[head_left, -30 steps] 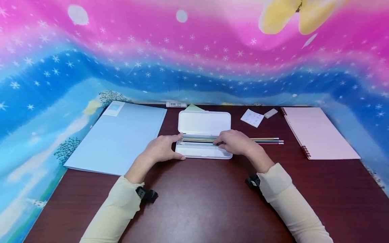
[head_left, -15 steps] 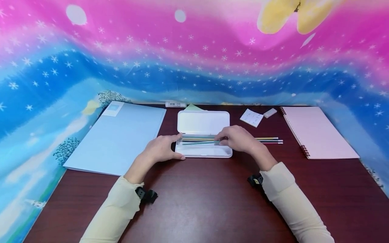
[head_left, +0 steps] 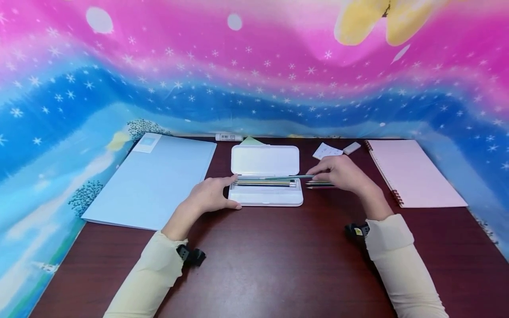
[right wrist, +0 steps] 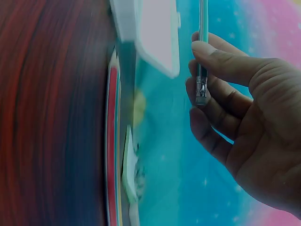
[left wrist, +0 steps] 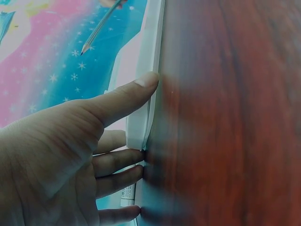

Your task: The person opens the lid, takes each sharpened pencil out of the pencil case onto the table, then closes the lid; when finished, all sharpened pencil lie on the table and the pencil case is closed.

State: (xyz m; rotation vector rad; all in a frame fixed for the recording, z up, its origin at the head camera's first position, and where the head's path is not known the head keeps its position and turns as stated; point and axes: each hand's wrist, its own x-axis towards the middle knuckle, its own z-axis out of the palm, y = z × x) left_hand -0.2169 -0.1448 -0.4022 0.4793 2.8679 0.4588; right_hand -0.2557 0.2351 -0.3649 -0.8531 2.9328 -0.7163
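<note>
Right now the right hand [head_left: 343, 173] sits just right of centre in the head view, thumb and fingers pinching a green pencil [head_left: 288, 177] near its eraser end. The right wrist view shows that pinch closely: the thumb lies across the shaft just above the metal ferrule [right wrist: 201, 90], and the pencil [right wrist: 203, 28] runs up out of the top of the frame. The pencil lies nearly level, its point reaching left over the open white pencil case [head_left: 265, 201], apart from the pencils already lying in the tray [head_left: 264, 182].

A pencil like this should be light, stiff and thin, with a smooth painted shaft that could roll or slip in a loose pinch. Its lead tip is the fragile part. Holding it on the shaft near the ferrule looks sound, though a grip nearer the middle would steady the far end better.

The left hand [head_left: 212, 194] is at the case's left end, centre-left of the frame. Its thumb [left wrist: 127, 96] presses along the case's near edge [left wrist: 141, 117] and its fingers touch the end, fairly straight and not wrapped round it.

More pencils [head_left: 320, 185] lie on the dark wooden table [head_left: 258, 265] under the right hand. Beyond it are a small white notepad [head_left: 327, 151] and an eraser [head_left: 352, 148]. A pink spiral notebook [head_left: 413, 172] fills the right of the frame, a light blue folder [head_left: 155, 176] the left, and a glue stick [head_left: 229, 137] lies at the table's far edge.
</note>
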